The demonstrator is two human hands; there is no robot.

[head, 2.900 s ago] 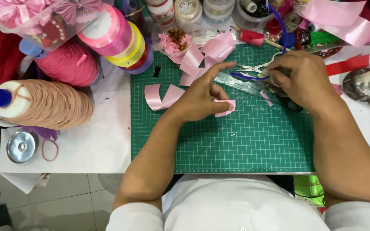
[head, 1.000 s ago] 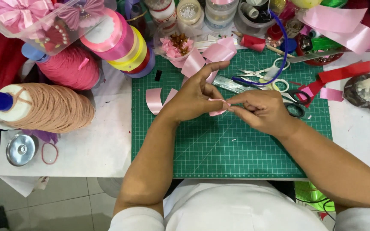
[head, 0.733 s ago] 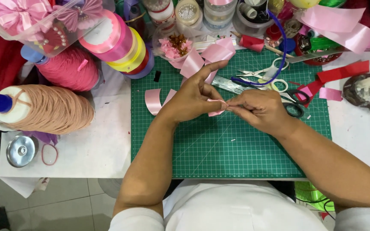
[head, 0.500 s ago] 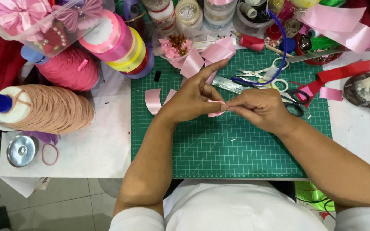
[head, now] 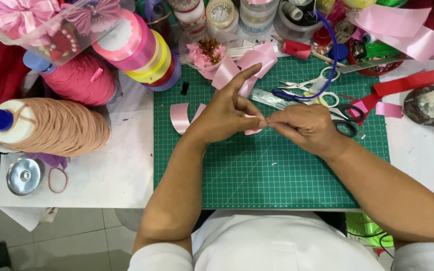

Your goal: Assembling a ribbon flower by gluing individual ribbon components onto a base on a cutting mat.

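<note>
**Ribbon pinched at the middle of the mat**

Fingertips meet over the green cutting mat [head: 277, 170], and between them sits a small folded piece of pink ribbon [head: 253, 131]. The left hand [head: 224, 113] grips it between thumb and a lower finger, with the index and middle fingers lifted and pointing away toward the back of the table. The right hand [head: 305, 128] is closed narrow, its thumb and forefinger nipping the same piece from the other side, so the two hands touch at the fold.

From where I stand, the fold looks tiny, and most of it is hidden inside the pinch (I cannot tell how many layers it has). To do this well, I would judge that the grip should stay right at the crease, tight enough that the satin does not slide, with edges kept level before any pressure is let off.

Just beside the left wrist lies a curled strip of pink ribbon [head: 179, 116]. Scissors [head: 307, 86] and a steel ruler [head: 269, 99] rest near the far edge of the mat, with stacked ribbon spools [head: 136, 47] and a cone of peach yarn [head: 56, 126] off to the left.
</note>
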